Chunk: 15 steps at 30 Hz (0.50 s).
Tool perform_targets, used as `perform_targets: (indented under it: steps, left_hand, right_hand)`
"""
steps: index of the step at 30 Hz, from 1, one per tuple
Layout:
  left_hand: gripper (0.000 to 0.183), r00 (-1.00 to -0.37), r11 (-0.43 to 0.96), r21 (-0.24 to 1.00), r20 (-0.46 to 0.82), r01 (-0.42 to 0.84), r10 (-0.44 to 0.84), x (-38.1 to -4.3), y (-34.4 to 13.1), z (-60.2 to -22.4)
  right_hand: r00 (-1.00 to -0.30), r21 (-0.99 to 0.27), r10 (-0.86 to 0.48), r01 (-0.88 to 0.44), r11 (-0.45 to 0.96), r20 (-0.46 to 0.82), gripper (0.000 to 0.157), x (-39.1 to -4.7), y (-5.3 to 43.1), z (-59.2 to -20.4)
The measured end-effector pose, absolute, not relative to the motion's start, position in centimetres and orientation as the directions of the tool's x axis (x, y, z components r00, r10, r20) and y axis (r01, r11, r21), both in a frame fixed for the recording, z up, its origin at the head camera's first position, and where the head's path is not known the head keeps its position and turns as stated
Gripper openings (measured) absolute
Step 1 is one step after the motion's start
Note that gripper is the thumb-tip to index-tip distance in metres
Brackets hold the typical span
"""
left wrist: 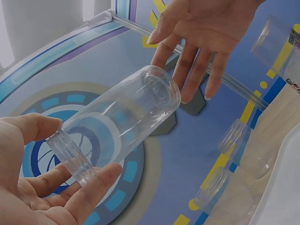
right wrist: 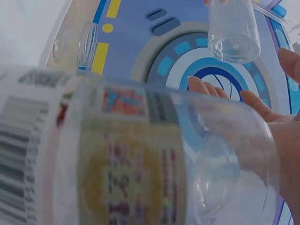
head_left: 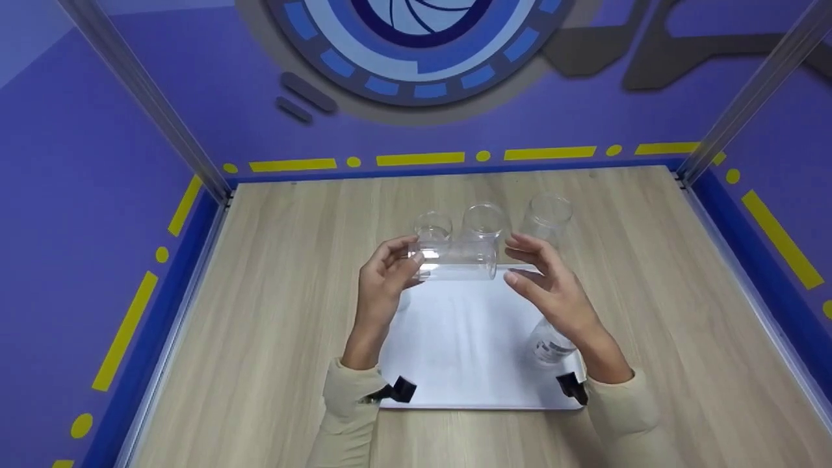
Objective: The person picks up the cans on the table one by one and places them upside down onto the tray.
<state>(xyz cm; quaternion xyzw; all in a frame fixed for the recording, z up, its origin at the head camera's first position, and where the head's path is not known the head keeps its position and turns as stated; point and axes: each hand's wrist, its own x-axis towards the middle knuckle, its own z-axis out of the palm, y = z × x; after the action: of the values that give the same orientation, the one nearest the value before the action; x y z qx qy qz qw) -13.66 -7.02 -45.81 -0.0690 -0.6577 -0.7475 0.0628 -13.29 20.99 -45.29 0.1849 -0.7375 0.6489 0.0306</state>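
Note:
A clear, cylindrical plastic jar (head_left: 458, 260) lies sideways in the air above the tray's far edge. My left hand (head_left: 383, 279) grips its narrower, ribbed end between thumb and fingers, as the left wrist view shows on the jar (left wrist: 119, 119). Facing the jar's flat base, my right hand (head_left: 552, 292) has its fingers spread and apart, a small gap from the plastic. Below the right wrist stands a clear jar with a printed label (head_left: 551, 348), large and blurred in the right wrist view, where its label (right wrist: 136, 159) shows a barcode.
A white tray (head_left: 465, 344) lies on the wooden table (head_left: 286, 312). Beyond it stand three clear jars: left (head_left: 432, 226), middle (head_left: 485, 221) and right (head_left: 549, 213). Another clear object (head_left: 404, 300) is partly hidden behind my left hand. Blue-purple panels (head_left: 195, 78) enclose the table.

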Motion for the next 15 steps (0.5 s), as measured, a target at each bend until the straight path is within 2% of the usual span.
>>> perform_targets:
  steps: [6, 15]
  left_hand:
    - [0.045, -0.981, -0.126, 0.974, 0.192, 0.187, 0.026, -13.6, -6.8, -45.7]
    - [0.045, -0.977, -0.135, 0.971, 0.207, 0.199, 0.049, -13.3, -6.4, -45.9]
  right_hand:
    - [-0.922, -0.95, -0.246, -0.313, 0.014, 0.3, 0.066, -13.3, 20.3, -45.2]
    - [-0.933, -0.959, -0.227, -0.279, -0.041, 0.281, 0.06, -13.2, 19.6, -45.5]
